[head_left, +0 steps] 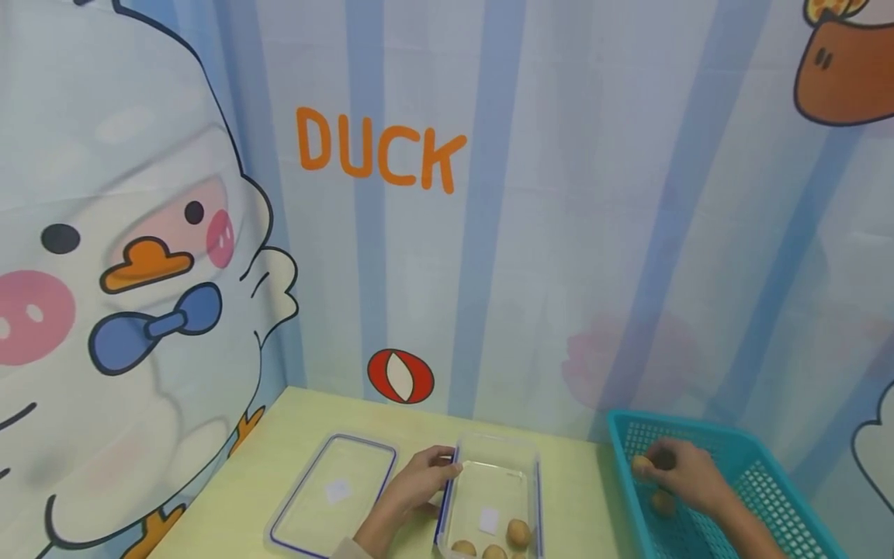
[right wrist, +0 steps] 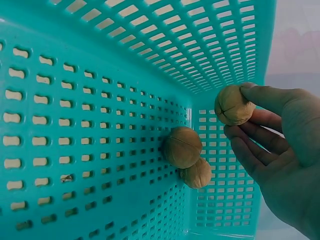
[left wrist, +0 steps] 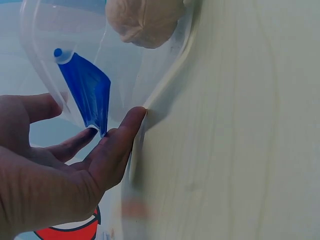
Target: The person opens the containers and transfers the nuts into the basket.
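Observation:
My right hand pinches a walnut between thumb and fingers, up off the floor of the turquoise basket. Below it, a walnut and another walnut lie against each other in the basket. My left hand grips the left side of a clear plastic box, thumb over the rim and fingers outside by the blue latch. Several walnuts, one of them this walnut, lie at the near end of the box, partly cut off by the frame.
A clear lid with a blue seal lies flat left of the box. The pale yellow table ends at a printed curtain behind. The basket's perforated walls rise around my right hand.

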Demonstrator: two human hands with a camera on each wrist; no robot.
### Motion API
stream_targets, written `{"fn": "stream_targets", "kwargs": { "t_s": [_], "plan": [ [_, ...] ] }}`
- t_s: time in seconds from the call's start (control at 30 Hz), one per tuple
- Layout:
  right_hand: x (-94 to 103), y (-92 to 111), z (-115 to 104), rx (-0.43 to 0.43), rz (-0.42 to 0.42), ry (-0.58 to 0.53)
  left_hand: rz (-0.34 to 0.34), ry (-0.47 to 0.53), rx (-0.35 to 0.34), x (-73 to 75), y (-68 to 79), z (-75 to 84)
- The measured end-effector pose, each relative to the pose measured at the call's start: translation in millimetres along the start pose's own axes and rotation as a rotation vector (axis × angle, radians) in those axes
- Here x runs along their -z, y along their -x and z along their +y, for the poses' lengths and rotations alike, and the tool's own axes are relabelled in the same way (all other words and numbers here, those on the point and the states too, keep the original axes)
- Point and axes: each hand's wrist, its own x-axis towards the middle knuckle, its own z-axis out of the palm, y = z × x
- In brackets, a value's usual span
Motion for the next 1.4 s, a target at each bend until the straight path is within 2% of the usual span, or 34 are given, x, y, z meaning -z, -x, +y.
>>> {"fn": "stream_targets", "kwargs": {
  "t_s": [0.2, 0.33, 0.43, 0.6, 0.7, 0.83, 0.9, 1.0, 1.13, 1.27, 1.4],
  "plan": [
    [-0.3, 0.1, 0.1, -0.004, -0.007, 0.008, -0.002, 0.000, -0.003, -0.8, 0.3, 0.1],
    [1.7, 2.6, -2.1, 0.044, 0.023, 0.036, -0.001, -0.001, 0.002, -1.6, -0.3, -1.1],
    [9.7, 7.0, -11.6, 0.086, 0.044, 0.041, -0.001, 0.001, 0.004, -2.2, -0.5, -2.0],
    [27.5, 16.2, -49.7, 0.172, 0.124, 0.005, 0.002, 0.005, -0.001, -1.6, -1.5, -0.2],
    [31.8, 22.7, -80.7, 0.263, 0.194, -0.037, 0.004, 0.000, -0.005, -0.3, -1.9, 0.6],
    [24.1, 28.9, -118.7, 0.379, 0.253, -0.061, 0.000, -0.003, -0.008, 0.9, -1.6, -0.2],
    [14.9, 30.5, -134.0, 0.406, 0.253, -0.060, -0.004, 0.006, -0.008, 0.9, -1.7, -0.5],
    [-3.3, 31.7, -153.9, 0.433, 0.230, -0.072, -0.007, 0.016, -0.007, 1.1, -2.3, -1.2],
    [-29.4, 33.2, -175.2, 0.495, 0.151, -0.097, -0.009, 0.024, -0.005, 1.2, -3.9, -1.0],
    [-60.5, 30.6, -189.3, 0.555, 0.010, -0.132, -0.007, 0.009, -0.008, 1.3, -4.9, -1.3],
    [-93.4, 25.5, -196.1, 0.559, -0.145, -0.169, -0.004, -0.013, -0.007, 1.4, -4.4, -1.6]
  ]
}}
